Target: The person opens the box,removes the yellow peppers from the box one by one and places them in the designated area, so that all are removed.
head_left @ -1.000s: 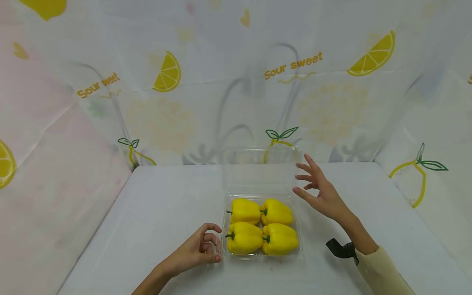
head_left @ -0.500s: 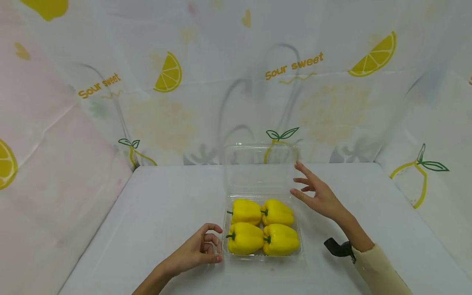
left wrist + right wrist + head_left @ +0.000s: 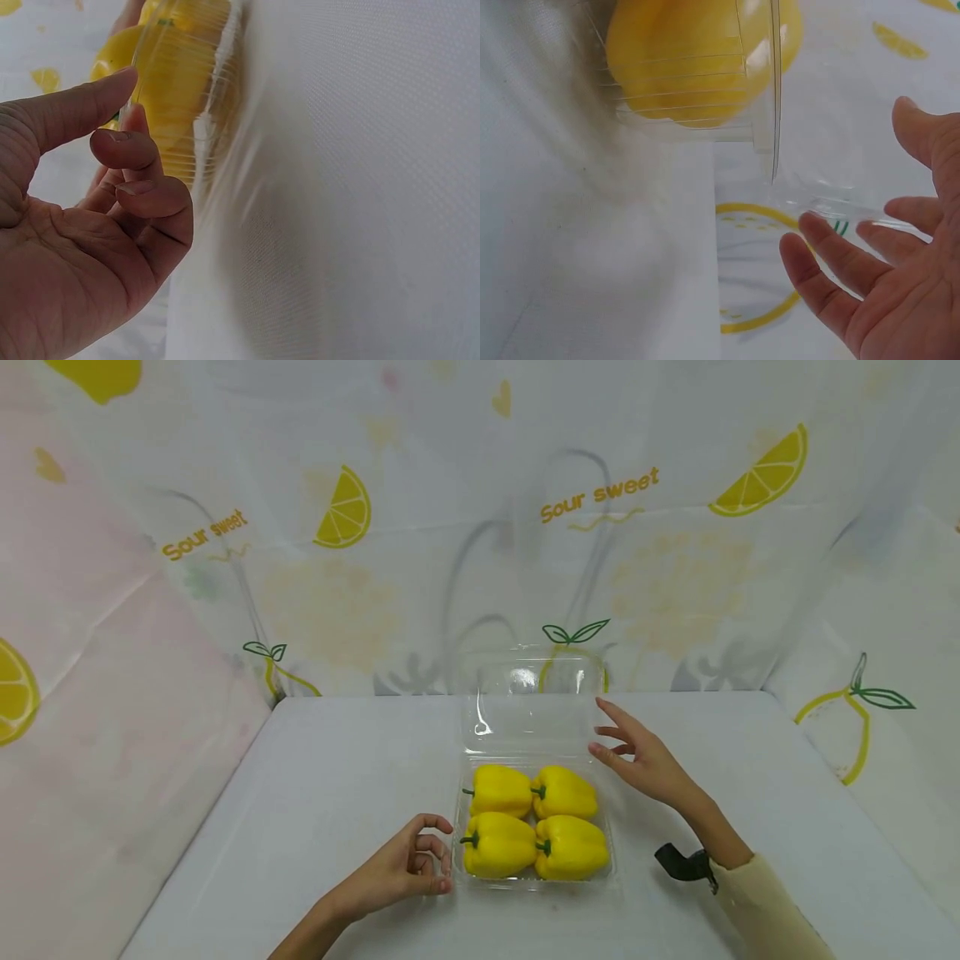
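Several yellow bell peppers (image 3: 499, 845) with green stems lie in two rows in a clear plastic clamshell box (image 3: 540, 884). Its see-through lid (image 3: 534, 710) stands raised at the back. My left hand (image 3: 401, 870) is at the box's left side, fingers loosely bent, thumb and fingertips at the rim; in the left wrist view the thumb (image 3: 97, 101) lies beside that rim. To the right of the lid is my right hand (image 3: 648, 762), fingers spread, fingertips beside the lid's edge. Whether they touch it, I cannot tell. The right wrist view shows this hand (image 3: 892, 277) with its fingers apart.
A white cloth covers the table (image 3: 337, 760). Behind it hangs a lemon-printed curtain (image 3: 420, 527), which also covers both sides. A black curved piece (image 3: 681, 862) sits at the right wrist by the cream sleeve (image 3: 765, 902).
My right hand has moved slightly left and its fingertips are lower. The lid's top edge appears a little higher, and glare now shows on it. The left hand and peppers have stayed put.
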`<state>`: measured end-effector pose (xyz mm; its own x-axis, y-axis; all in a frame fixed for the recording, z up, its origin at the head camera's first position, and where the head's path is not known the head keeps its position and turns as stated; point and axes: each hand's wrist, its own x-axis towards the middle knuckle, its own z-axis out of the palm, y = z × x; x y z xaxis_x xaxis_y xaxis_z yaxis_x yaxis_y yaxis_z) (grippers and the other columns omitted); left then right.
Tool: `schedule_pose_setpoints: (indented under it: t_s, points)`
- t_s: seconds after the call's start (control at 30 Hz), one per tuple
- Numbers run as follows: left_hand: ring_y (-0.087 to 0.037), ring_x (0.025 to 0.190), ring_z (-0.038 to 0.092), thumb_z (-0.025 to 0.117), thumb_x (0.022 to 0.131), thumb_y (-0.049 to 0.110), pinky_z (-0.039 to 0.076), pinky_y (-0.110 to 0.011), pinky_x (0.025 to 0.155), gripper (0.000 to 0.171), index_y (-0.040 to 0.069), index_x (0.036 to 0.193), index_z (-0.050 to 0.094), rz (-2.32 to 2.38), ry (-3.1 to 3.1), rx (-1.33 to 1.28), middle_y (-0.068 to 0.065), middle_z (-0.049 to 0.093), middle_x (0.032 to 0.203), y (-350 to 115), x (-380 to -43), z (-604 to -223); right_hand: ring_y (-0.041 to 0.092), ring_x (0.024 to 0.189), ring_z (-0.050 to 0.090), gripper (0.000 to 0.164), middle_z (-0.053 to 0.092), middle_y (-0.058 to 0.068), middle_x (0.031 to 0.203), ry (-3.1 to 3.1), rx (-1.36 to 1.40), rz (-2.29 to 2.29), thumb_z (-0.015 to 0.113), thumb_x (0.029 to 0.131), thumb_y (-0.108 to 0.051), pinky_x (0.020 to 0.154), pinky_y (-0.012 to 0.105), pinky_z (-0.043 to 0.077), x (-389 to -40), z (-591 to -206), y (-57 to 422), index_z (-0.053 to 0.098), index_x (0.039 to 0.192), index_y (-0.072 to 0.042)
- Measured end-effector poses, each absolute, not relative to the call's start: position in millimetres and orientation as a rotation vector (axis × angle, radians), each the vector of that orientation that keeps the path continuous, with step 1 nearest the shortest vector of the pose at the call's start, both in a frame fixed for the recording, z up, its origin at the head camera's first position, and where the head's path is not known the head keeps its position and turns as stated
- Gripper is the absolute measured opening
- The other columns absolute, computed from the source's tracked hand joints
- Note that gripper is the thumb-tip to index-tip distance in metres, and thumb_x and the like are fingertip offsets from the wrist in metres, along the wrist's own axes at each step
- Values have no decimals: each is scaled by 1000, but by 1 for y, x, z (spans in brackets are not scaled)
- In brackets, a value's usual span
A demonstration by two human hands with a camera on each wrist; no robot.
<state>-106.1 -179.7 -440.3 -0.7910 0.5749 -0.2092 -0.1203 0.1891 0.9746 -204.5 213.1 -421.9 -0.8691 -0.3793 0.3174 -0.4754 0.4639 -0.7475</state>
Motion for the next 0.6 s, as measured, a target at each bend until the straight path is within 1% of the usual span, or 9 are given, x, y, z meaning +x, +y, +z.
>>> schedule_pose_setpoints:
  t_s: [0.13, 0.37, 0.5, 0.6]
  points:
    - [-13, 64, 51, 74, 87, 4, 46, -21, 62, 62, 1, 133, 33, 1645, 1924, 423, -11, 60, 97, -180, -107, -440, 35, 123, 55, 70, 25, 15, 159, -2629, 735, 1381, 65, 97, -18, 88, 45, 52, -207, -425, 213, 27, 156, -11]
    - [-12, 64, 51, 74, 87, 5, 46, -21, 62, 62, 0, 134, 34, 1640, 1930, 428, -11, 61, 97, -179, -108, -439, 40, 122, 55, 66, 26, 22, 157, -2655, 728, 1391, 62, 99, -20, 87, 47, 52, -208, -433, 212, 29, 153, -2]
    - [-12, 64, 51, 74, 87, 5, 46, -21, 62, 61, -1, 133, 34, 1635, 1933, 432, -11, 61, 97, -180, -108, -438, 39, 123, 55, 64, 27, 22, 156, -2673, 714, 1411, 61, 100, -22, 89, 50, 51, -208, -436, 211, 31, 152, 0]
    - [-12, 64, 52, 74, 87, 5, 46, -21, 62, 61, -1, 133, 35, 1634, 1936, 433, -11, 61, 97, -180, -108, -438, 38, 122, 55, 65, 27, 21, 156, -2687, 708, 1426, 61, 99, -24, 90, 52, 50, -208, -436, 212, 31, 152, -1]
